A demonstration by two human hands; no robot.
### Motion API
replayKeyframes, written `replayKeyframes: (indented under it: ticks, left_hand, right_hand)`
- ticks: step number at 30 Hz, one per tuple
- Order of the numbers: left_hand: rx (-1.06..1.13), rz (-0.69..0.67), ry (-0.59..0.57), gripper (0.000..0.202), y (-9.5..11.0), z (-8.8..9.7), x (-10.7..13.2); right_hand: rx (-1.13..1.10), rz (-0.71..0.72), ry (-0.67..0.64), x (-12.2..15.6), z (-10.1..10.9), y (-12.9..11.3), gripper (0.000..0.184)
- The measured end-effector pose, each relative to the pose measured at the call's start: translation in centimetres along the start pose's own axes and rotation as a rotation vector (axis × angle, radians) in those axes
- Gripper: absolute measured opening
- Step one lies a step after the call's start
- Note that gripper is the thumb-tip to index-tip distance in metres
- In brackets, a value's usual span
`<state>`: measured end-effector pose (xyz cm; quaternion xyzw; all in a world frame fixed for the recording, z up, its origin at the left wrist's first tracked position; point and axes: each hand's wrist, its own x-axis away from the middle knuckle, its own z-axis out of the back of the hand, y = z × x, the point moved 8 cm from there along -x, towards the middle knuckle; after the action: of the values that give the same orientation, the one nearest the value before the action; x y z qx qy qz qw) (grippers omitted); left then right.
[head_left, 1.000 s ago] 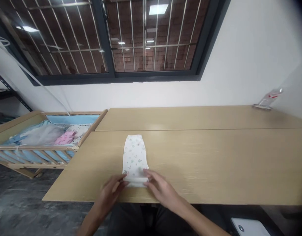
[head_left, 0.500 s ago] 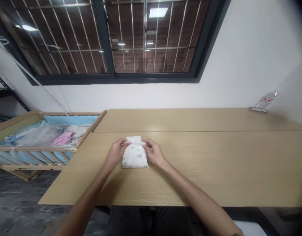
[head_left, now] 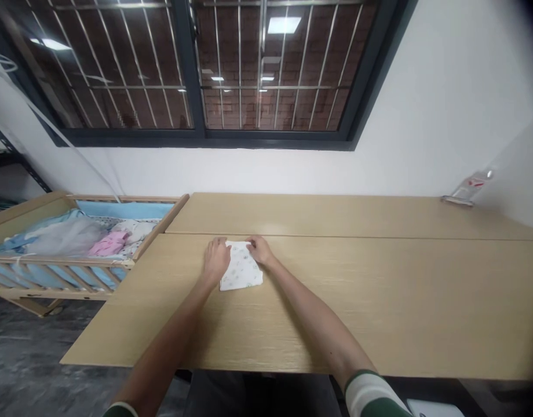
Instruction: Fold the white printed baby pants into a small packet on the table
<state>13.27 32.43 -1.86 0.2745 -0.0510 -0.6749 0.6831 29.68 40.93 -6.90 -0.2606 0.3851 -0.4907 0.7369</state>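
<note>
**Q:** Which step is being looked at here? Nearest the camera, only a striped sleeve cuff (head_left: 371, 394) and two bare forearms are seen.

**A:** A fold is being pressed down, by the look of it. The small printed cloth (head_left: 241, 275) is lying folded into a compact rectangle on the near table (head_left: 379, 313), toward its far edge and just short of the seam with the back table (head_left: 336, 211). The left hand (head_left: 216, 262) is laid on the cloth's far-left corner and the right hand (head_left: 260, 250) on its far-right corner. Both are set down with fingers bent, not balled into fists. Whether the edge is actually pinched or only pressed can't be told.

**Q:** So what's called for next?

**A:** Only a guess, but the far edges would need to be lined up and the crease flattened before anything is let go. Otherwise the soft layers could spring open.

**Q:** Anything in the way?

**A:** Not really, everything else is set well apart from the cloth. Off to the left, a wooden crib (head_left: 66, 262) is butted against the table corner, with bedding and a pink garment (head_left: 111, 243) inside. A clear stand (head_left: 464, 191) is parked at the far right of the back table. Beyond that, only white wall and a barred window (head_left: 205, 69) are seen.
</note>
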Motion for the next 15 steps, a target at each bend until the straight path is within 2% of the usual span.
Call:
replayKeyframes:
  ticks: [4, 8, 11, 15]
  left_hand:
    - [-0.133, -0.051, -0.038, 0.034, 3.0, 0.4, 6.4]
    - [-0.271, -0.105, -0.059, 0.043, 5.0, -1.0, 12.6]
    - [-0.327, -0.140, -0.022, 0.051, 5.3, -2.5, 15.0]
    - [-0.287, -0.212, 0.008, 0.051, 5.5, -3.7, 16.1]
  right_hand:
    - [-0.014, 0.014, -0.035, -0.2, -0.3, 0.5, 0.028]
    - [-0.038, 0.058, -0.109, -0.3, -0.7, 0.1, 0.039]
    - [-0.035, 0.045, -0.137, 0.0, -0.1, 0.4, 0.040]
    - [-0.007, -0.013, -0.136, 0.8, 2.7, 1.9, 0.038]
